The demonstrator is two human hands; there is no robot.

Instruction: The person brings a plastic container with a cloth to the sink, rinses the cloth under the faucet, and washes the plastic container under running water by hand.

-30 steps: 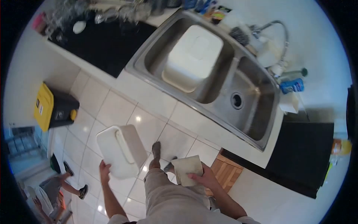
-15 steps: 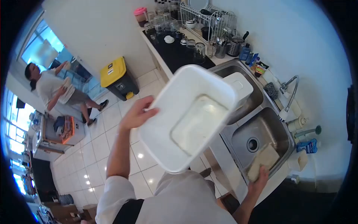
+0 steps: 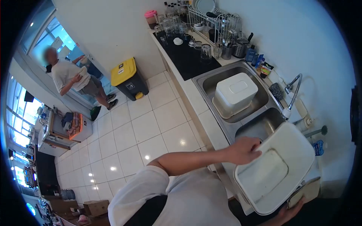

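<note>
My left hand is closed on the rim of a white plastic tub, whose open inside faces up toward me. The tub is tilted over the right basin and the counter's front edge, hiding much of both. Beside its lower right side, my right hand grips a folded beige cloth. The tub's corner lies close to the cloth; whether they touch I cannot tell. Another white container sits upside down in the left basin.
A flexible-neck faucet rises behind the sink. Glasses and a dish rack stand on the counter's far end. A yellow-lidded bin is on the tiled floor. Another person stands by the glass door.
My left hand has moved the tub right and down, from in front of my body to over the right basin. My right hand has drawn the cloth out of the basin. The other person has turned toward the door.
</note>
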